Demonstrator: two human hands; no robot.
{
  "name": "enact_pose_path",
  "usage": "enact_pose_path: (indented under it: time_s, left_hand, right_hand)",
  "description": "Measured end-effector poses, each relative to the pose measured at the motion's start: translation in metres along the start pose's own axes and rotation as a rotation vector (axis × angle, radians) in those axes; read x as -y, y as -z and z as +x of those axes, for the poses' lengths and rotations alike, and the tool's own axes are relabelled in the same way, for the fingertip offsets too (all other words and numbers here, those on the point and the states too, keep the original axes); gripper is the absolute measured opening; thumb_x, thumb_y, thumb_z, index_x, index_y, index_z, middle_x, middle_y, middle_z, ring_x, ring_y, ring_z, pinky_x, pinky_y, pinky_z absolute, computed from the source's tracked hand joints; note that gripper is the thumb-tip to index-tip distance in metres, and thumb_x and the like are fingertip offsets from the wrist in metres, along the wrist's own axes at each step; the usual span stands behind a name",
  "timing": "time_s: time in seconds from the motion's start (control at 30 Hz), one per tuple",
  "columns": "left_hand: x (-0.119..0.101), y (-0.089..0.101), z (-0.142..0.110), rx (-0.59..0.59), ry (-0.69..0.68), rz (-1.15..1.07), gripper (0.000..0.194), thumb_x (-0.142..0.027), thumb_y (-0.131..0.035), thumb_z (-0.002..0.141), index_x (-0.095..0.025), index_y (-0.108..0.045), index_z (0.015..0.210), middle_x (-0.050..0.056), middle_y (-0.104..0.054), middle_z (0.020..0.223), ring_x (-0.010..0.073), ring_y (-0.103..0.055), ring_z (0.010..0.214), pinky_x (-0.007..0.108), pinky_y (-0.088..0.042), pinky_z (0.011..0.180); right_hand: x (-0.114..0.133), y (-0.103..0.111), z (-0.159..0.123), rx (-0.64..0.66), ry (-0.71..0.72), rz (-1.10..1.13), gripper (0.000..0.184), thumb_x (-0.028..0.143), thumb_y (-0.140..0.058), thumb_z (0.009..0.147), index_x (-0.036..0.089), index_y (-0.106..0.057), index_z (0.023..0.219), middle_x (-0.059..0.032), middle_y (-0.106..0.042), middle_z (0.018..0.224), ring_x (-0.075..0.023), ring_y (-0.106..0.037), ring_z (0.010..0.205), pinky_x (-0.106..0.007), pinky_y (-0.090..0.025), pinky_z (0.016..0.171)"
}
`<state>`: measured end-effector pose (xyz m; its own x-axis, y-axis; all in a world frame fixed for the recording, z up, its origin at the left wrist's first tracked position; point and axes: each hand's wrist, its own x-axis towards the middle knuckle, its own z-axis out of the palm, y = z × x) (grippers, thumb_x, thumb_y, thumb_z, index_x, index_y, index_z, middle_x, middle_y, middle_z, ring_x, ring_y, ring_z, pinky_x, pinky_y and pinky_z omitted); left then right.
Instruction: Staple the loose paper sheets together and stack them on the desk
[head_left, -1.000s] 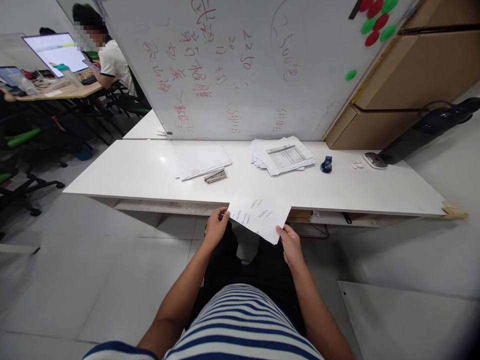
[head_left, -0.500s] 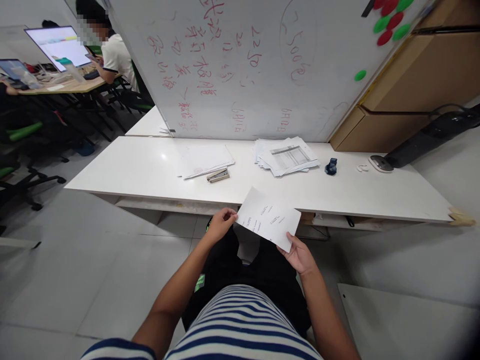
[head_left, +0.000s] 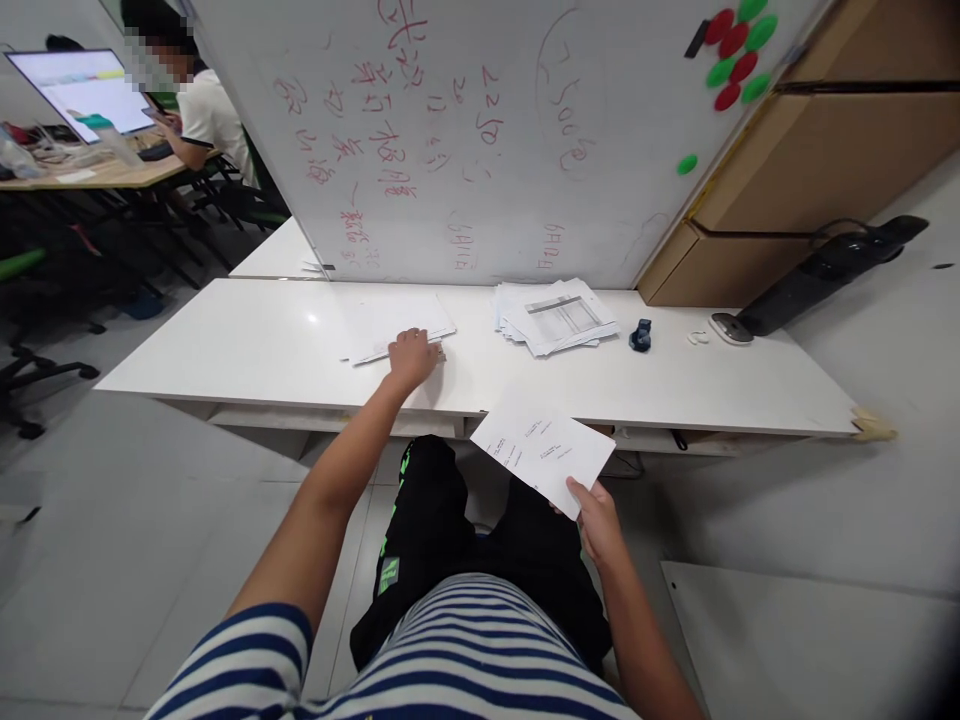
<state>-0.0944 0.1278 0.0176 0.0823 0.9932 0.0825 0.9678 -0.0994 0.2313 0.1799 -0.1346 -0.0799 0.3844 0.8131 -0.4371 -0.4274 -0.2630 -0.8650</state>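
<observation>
My left hand (head_left: 413, 358) lies over the stapler (head_left: 441, 353) on the white table, its fingers curled down around it. Only one end of the stapler shows past the fingers. Just behind that hand rest some white sheets (head_left: 375, 320). With thumb on top and fingers beneath, my right hand (head_left: 598, 517) pinches the near right corner of printed paper (head_left: 544, 447). The paper is held out over my lap, by the table's front edge.
A pile of printed sheets (head_left: 559, 318), a dark blue object (head_left: 640, 336) and a mouse (head_left: 730, 329) are on the table (head_left: 187, 350). Behind it stand a whiteboard (head_left: 487, 150), cardboard boxes (head_left: 795, 160) and a black bottle-like object (head_left: 814, 275). A seated person (head_left: 214, 115) is at the far left.
My left hand has let go of the paper and moved forward and left onto the stapler. My right hand keeps the paper, now slightly lower. The view has shifted a little.
</observation>
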Motion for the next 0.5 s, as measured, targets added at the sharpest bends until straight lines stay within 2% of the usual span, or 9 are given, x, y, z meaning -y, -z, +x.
enact_pose_path:
  time_s: [0.1,0.2,0.3,0.37,0.5]
  left_hand:
    - [0.012,-0.007,0.016,0.132,0.120,0.081,0.045,-0.040,-0.035,0.098,-0.015,-0.062,0.123,0.019,-0.046,0.148,0.0404,-0.025,0.146,0.068,-0.014,0.115]
    - [0.018,-0.016,0.010,0.113,0.084,0.053,0.045,-0.042,-0.031,0.099,-0.022,-0.067,0.115,0.013,-0.049,0.146,0.0395,-0.025,0.146,0.070,-0.011,0.114]
    - [0.021,-0.021,-0.002,0.054,0.022,-0.001,0.039,-0.045,-0.037,0.098,-0.026,-0.066,0.116,0.010,-0.050,0.147,0.0400,-0.026,0.145,0.069,-0.017,0.113]
    - [0.023,-0.023,-0.010,0.009,-0.058,-0.023,0.034,-0.043,-0.046,0.096,-0.024,-0.062,0.120,0.011,-0.054,0.143,0.0378,-0.033,0.142,0.061,-0.026,0.112]
    - [0.031,-0.032,-0.024,-0.097,-0.225,-0.065,0.033,-0.034,-0.055,0.094,-0.018,-0.057,0.122,0.013,-0.067,0.119,0.0299,-0.058,0.117,0.042,-0.043,0.100]
  right_hand:
    - [0.002,0.001,-0.002,-0.043,-0.002,0.062,0.049,0.037,-0.085,0.060,0.015,-0.067,0.099,-0.0027,-0.075,0.081,-0.0161,-0.063,0.055,-0.027,-0.052,0.045]
    - [0.001,0.002,-0.001,-0.065,-0.006,0.108,0.049,0.036,-0.086,0.059,0.016,-0.068,0.099,-0.0028,-0.075,0.085,-0.0162,-0.065,0.059,-0.026,-0.052,0.045]
    - [0.000,0.002,0.002,-0.077,-0.016,0.128,0.046,0.035,-0.086,0.059,0.016,-0.069,0.097,-0.0034,-0.076,0.087,-0.0162,-0.065,0.060,-0.026,-0.051,0.044]
    - [0.000,0.000,0.003,-0.085,-0.010,0.130,0.044,0.034,-0.085,0.059,0.017,-0.070,0.097,-0.0042,-0.076,0.090,-0.0179,-0.068,0.064,-0.026,-0.052,0.047]
    - [-0.002,-0.005,0.005,-0.075,0.022,0.150,0.045,0.033,-0.083,0.062,0.018,-0.071,0.102,-0.0050,-0.077,0.097,-0.0231,-0.072,0.087,-0.032,-0.060,0.069]
